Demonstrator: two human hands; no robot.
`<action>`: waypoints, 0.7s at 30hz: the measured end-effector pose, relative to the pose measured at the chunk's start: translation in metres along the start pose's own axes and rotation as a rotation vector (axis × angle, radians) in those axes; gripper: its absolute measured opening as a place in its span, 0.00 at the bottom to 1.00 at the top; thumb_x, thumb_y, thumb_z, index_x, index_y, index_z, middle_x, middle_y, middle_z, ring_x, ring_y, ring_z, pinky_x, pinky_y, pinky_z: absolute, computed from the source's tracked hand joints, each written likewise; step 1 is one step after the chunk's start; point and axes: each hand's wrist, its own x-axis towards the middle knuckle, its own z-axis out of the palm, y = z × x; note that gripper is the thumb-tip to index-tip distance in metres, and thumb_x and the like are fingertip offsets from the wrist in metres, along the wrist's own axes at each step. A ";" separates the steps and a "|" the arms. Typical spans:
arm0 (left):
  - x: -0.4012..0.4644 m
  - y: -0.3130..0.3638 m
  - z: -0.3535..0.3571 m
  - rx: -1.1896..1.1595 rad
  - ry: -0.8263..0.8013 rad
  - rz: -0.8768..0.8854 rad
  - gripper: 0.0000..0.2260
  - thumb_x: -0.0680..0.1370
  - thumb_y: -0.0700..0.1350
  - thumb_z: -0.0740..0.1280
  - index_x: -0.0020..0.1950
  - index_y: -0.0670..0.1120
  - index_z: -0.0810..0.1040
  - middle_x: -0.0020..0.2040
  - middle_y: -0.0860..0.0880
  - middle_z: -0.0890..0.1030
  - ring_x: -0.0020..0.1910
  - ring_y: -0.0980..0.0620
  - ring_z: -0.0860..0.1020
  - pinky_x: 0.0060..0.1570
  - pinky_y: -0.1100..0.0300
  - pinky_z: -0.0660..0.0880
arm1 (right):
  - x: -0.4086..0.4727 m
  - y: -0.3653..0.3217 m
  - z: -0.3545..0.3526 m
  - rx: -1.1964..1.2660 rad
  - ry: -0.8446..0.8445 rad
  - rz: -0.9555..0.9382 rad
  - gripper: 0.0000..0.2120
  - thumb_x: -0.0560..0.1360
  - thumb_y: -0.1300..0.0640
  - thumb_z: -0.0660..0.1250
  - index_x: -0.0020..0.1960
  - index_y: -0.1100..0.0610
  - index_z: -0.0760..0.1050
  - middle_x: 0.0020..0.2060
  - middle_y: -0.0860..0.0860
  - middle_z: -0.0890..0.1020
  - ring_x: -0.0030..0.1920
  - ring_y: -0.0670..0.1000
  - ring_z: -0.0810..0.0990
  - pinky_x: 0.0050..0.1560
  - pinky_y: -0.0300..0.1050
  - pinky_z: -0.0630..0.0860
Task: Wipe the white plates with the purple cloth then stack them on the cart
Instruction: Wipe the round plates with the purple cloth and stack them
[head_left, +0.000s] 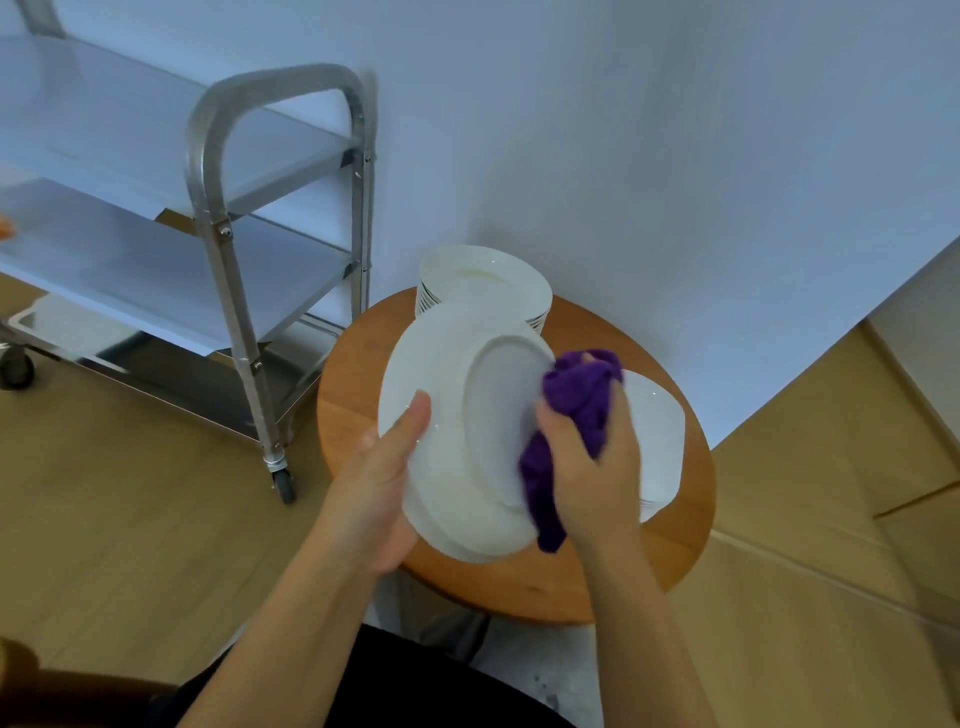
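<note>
Above round table, left hand gripping plate, right hand clutching purple cloth.

A stack of plates sits at the desk's far edge; another stack lies right; the cart stands left of the desk, against the wall.

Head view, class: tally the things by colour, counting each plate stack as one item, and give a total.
White: 3 (held plate, round plate stack, square plate stack)
Purple: 1 (cloth)
Wooden brown: 1 (round table)
Silver: 1 (cart)
Total: 6
</note>
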 end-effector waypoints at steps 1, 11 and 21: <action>-0.001 -0.001 0.001 0.019 -0.013 -0.004 0.28 0.65 0.58 0.76 0.62 0.49 0.78 0.59 0.42 0.81 0.57 0.42 0.80 0.47 0.52 0.79 | 0.000 -0.004 0.008 -0.061 -0.065 -0.031 0.17 0.69 0.44 0.66 0.56 0.36 0.69 0.53 0.40 0.77 0.54 0.45 0.77 0.53 0.43 0.78; -0.018 -0.001 0.014 0.865 0.157 0.358 0.10 0.69 0.59 0.64 0.36 0.56 0.82 0.27 0.58 0.79 0.27 0.63 0.76 0.26 0.72 0.70 | -0.038 0.001 0.014 0.584 -0.068 0.635 0.21 0.62 0.41 0.69 0.51 0.50 0.79 0.43 0.52 0.85 0.45 0.55 0.84 0.47 0.49 0.79; 0.001 -0.007 0.028 2.267 -0.583 0.361 0.23 0.82 0.56 0.47 0.77 0.56 0.48 0.78 0.51 0.55 0.73 0.48 0.60 0.66 0.51 0.64 | -0.025 -0.005 -0.016 0.805 0.018 0.674 0.17 0.56 0.64 0.70 0.45 0.56 0.81 0.39 0.56 0.85 0.35 0.54 0.84 0.33 0.49 0.81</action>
